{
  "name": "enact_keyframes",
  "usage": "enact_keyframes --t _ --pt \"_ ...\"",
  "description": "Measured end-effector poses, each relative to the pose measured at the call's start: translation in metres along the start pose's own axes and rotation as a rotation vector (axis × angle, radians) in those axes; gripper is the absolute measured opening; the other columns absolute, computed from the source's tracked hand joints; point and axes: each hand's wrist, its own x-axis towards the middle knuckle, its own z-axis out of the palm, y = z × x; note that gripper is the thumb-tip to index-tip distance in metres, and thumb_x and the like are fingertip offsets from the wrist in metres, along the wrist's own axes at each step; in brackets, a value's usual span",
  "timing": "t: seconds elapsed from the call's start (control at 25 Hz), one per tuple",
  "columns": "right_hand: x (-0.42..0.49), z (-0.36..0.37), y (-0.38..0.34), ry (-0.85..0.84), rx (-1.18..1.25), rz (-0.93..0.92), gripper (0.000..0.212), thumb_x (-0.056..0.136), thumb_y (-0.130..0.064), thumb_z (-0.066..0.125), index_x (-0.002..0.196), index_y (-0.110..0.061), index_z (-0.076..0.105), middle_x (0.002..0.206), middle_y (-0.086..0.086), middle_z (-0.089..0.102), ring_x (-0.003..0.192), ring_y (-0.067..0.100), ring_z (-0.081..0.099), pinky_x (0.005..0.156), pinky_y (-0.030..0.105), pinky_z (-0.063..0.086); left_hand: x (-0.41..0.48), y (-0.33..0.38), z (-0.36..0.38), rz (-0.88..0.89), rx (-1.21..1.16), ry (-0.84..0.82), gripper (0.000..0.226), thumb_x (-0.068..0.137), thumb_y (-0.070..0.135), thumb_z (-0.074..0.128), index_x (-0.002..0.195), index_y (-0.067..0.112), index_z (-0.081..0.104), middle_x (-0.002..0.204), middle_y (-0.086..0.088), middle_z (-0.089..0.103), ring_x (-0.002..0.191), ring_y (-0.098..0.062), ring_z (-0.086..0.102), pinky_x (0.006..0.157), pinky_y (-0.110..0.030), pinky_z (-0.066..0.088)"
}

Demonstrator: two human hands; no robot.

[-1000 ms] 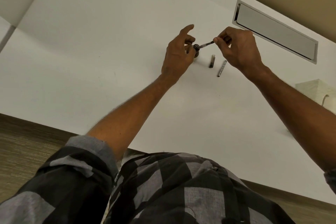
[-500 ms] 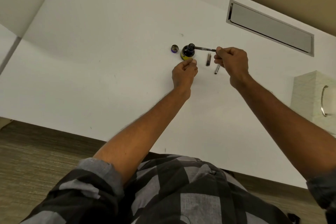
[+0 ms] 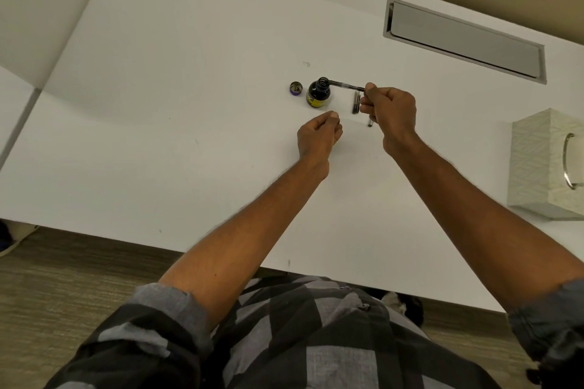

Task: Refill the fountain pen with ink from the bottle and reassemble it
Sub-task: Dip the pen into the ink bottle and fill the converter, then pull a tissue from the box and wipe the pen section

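At the far middle of the desk [image 3: 189, 136], the right hand [image 3: 390, 110] is pinching the thin, light pen section [image 3: 346, 85] by its rear end, dipping its tip into the open ink bottle [image 3: 318, 93]. That glass bottle is looking tippy, and the left hand [image 3: 319, 136], fingers curled loosely together on nothing, is hovering just near of it.

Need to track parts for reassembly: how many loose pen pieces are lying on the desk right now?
2: a dark piece just left of the right hand, and a silver piece mostly hidden under that hand. More could be hidden.

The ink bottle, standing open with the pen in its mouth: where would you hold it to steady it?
Grip the ink bottle round its wide lower body with the free left hand, coming from the near side. Its mouth is taken by the pen section.
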Motion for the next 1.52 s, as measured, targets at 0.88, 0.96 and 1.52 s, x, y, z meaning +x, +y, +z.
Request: enact_keyframes --t 0.88,0.96,1.52 --pt "-0.033 -0.018 0.033 -0.201 0.633 0.460 0.020 0.100 -0.037 0.065 0.101 -0.019 0.074 0.091 -0.006 0.076 0.082 0.008 0.072 0.087 0.029 0.055 -0.011 0.018 0.038 0.142 0.041 -0.082 0.028 0.087 0.017 0.079 0.112 0.007 0.073 0.101 -0.007 0.078 0.099 -0.019 0.075 0.091 -0.029 0.058" --pt "-0.037 -0.023 0.037 -0.204 0.691 0.459 0.021 0.100 -0.036 0.065 0.105 -0.018 0.073 0.093 -0.005 0.076 0.086 0.009 0.072 0.093 0.031 0.055 -0.015 0.014 0.046 0.140 0.056 -0.089 0.031 0.086 0.015 0.080 0.115 0.004 0.074 0.103 -0.011 0.078 0.102 -0.023 0.075 0.093 -0.033 0.059" --pt "-0.034 -0.240 0.105 0.141 0.628 0.226 0.010 0.099 -0.014 0.064 0.104 -0.020 0.070 0.102 -0.001 0.074 0.088 0.012 0.068 0.084 0.028 0.050 -0.032 -0.033 0.122 0.118 0.169 -0.205 0.019 0.087 0.003 0.073 0.105 0.000 0.070 0.082 -0.006 0.071 0.078 -0.021 0.069 0.090 -0.036 0.061"
